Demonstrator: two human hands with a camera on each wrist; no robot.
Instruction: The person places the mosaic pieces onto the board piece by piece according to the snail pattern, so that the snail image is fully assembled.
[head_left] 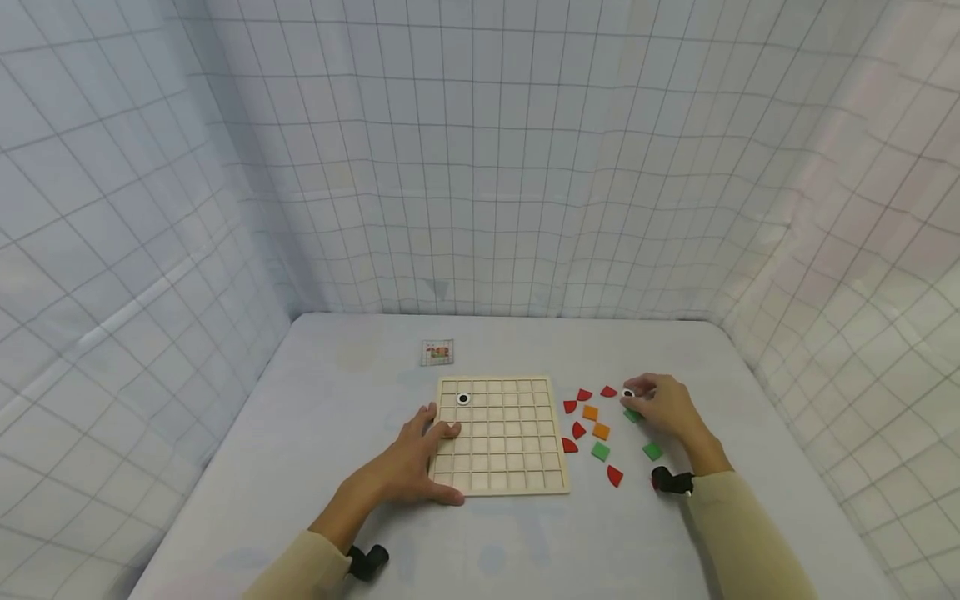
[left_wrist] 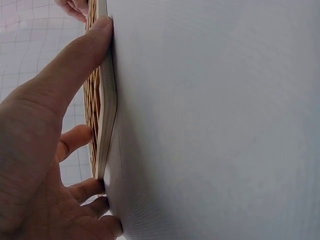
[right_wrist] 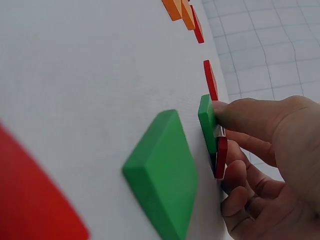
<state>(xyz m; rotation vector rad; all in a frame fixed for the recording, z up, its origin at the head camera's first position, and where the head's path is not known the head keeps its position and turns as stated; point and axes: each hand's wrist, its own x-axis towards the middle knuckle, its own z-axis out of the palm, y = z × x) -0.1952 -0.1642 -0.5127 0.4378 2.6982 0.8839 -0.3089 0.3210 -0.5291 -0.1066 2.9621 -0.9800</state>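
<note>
Your right hand [head_left: 663, 407] pinches a small white disc [head_left: 627, 393] with black centre, to the right of the board's right edge, on the right part of the counter [head_left: 360, 367]. I judge this disc light, stiff and not fragile, perhaps a little slippery; it is best to take it by opposite sides of its rim, between thumb and fingertip. A green square tile [head_left: 632, 414] is just beside the fingers. Your left hand [head_left: 411, 458] is spread wide at the left edge and near left corner of the gridded board [head_left: 517, 442]. In one shallow cell near its far left corner lies a second disc [head_left: 463, 399].
</note>
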